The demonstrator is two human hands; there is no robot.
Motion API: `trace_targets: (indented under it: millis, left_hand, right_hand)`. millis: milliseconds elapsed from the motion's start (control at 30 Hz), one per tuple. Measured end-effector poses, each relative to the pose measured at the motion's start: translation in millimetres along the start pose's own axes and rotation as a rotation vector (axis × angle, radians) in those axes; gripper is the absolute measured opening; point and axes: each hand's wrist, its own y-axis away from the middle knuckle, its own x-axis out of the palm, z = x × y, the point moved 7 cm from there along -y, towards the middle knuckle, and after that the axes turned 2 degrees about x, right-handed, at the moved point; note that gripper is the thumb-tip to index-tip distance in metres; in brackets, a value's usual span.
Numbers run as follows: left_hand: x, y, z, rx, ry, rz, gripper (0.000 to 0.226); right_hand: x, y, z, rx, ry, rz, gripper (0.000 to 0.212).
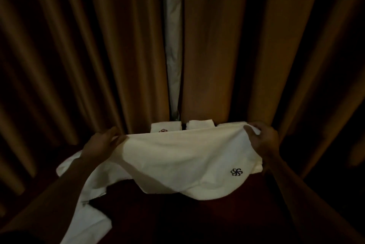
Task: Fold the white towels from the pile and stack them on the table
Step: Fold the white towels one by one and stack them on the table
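Loose white cloth point(87, 220) lies on the dark worktop point(197, 216) under the left forearm, the left hand point(102, 145) pinches one top corner of the spread white towel point(177, 155), two folded towels point(166, 127) sit just behind its top edge, and the right hand point(262, 141) grips the other corner.

Dark table point(197, 214) (reddish) carries two folded towels point(166, 126) side by side.
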Motion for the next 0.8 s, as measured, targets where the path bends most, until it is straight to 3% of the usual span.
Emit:
trace_targets:
  millis: [167, 633, 800]
  left_hand:
    - [-14.4, -8.7, -3.9, 0.015, -0.030, 0.052, 0.019]
    - [-59.7, -40.3, -16.0, 0.016, 0.009, -0.169, 0.026]
    - [-51.3, -39.3, -14.9, 0.002, -0.022, -0.124, 0.026]
  right_hand:
    - [-6.1, -14.3, 0.5, 0.004, 0.004, -0.013, 0.021]
    - [-19.0, -27.0, 29.5, 0.035, 0.010, 0.048, 0.023]
    - [-19.2, -20.7, 27.6, 0.025, 0.052, 0.061, 0.021]
